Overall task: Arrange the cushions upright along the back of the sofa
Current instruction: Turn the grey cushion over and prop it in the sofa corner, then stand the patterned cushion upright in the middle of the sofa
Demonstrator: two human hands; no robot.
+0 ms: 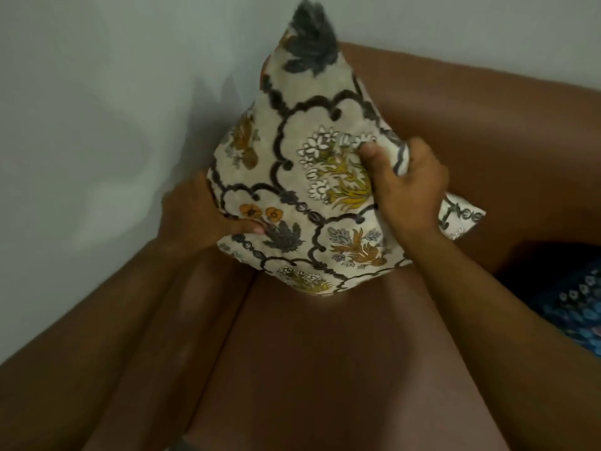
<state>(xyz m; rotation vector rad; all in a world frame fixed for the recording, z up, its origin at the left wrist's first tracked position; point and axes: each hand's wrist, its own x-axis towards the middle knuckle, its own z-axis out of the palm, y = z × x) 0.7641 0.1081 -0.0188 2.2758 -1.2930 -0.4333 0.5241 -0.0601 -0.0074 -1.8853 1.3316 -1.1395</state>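
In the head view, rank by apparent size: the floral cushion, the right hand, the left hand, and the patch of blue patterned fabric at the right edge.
1. floral cushion
2. right hand
3. left hand and blue patterned fabric: look alike; both partly hidden, so unranked.

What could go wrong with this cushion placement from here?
The floral cushion stands on one corner in the sofa's corner, so it may tip or slump once the left hand and right hand let go. The right grip bunches its edge, which may leave the cover creased.
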